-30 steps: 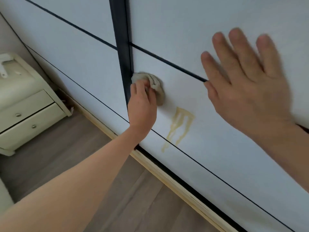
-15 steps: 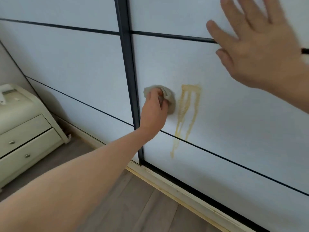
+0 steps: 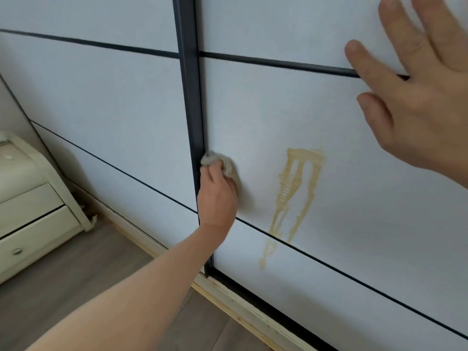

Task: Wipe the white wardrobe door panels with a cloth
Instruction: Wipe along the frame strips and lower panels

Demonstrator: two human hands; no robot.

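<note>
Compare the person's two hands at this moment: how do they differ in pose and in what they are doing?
The left hand has its fingers curled round a crumpled cloth and presses it to the wardrobe door; the right hand has straight, spread fingers and holds nothing. The left hand sits low beside the dark vertical frame; the right hand sits higher, over the dark horizontal strip. Both are at the same door, and neither covers the yellow stain.

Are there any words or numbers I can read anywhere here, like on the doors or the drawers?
None: no words, numbers or labels show anywhere.
The yellow stain on the door is only drips, not writing.
The drawers carry nothing but a knob.
The cloth in the left hand is plain.
</note>
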